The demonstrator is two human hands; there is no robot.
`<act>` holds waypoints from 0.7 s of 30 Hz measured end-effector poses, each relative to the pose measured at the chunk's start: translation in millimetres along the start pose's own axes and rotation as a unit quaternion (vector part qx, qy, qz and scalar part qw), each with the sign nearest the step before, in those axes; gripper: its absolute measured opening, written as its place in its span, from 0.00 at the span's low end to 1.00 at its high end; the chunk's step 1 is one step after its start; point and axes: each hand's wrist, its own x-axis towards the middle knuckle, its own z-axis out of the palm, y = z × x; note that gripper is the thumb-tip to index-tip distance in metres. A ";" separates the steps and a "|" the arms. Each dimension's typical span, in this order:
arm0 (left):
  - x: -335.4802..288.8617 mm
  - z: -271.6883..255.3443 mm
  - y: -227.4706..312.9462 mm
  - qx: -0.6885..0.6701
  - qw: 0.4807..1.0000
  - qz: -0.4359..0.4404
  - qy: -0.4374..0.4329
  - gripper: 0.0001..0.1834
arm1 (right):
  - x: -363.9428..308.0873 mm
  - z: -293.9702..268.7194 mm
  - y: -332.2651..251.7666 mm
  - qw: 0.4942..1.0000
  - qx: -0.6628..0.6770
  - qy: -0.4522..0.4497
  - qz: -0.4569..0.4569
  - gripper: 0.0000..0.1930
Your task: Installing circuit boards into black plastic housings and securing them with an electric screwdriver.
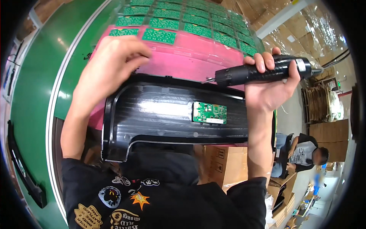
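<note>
A long black plastic cover [164,124] lies on a pink mat [179,63], with its hollow side up. Its left end has a piece that sticks out toward the person. Inside the cover, a bit right of its middle, is a small green circuit board [211,114] with a white strip along one edge.

The right hand [265,86] is over the right end of the cover. Its palm is up, and its fingers and thumb are wrapped round a fat black electric screwdriver [238,75]. The screwdriver lies almost flat in the hand. Its metal bit [208,80] points left, by the far rim of the cover. I can't tell if the tip touches the rim.

The left hand [114,57] is up past the far left corner of the cover. Its fingers are bent, and the thumb is close to them. I can't tell if it has a little thing in its fingertips.

Beyond the cover are rows of green circuit boards [159,36] in clear plastic trays. Left of the cover is a green table top [32,103]. Just past the cover's near side is a brown cardboard box [236,164]. Another person [305,152] is far off to the right of the cover.
</note>
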 end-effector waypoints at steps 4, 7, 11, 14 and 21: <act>17.6 22.8 49.4 -0.181 0.978 0.097 -0.038 0.09 | -24.0 20.4 -4.7 0.996 0.073 -0.058 0.009 0.23; 24.0 33.1 60.8 -0.219 0.970 0.082 -0.067 0.08 | -35.3 29.7 -13.5 0.993 0.091 -0.078 -0.008 0.22; 28.7 40.2 62.5 -0.448 0.862 -0.110 -0.209 0.07 | -46.9 29.7 -27.2 0.988 0.085 -0.126 -0.017 0.24; 28.2 50.4 60.5 -0.475 0.840 -0.107 -0.242 0.07 | -56.8 26.1 -31.1 0.983 0.070 -0.163 -0.036 0.26; 14.7 57.6 58.7 -0.431 0.886 -0.039 -0.168 0.05 | -65.7 41.5 -34.5 0.982 -0.026 -0.161 -0.096 0.18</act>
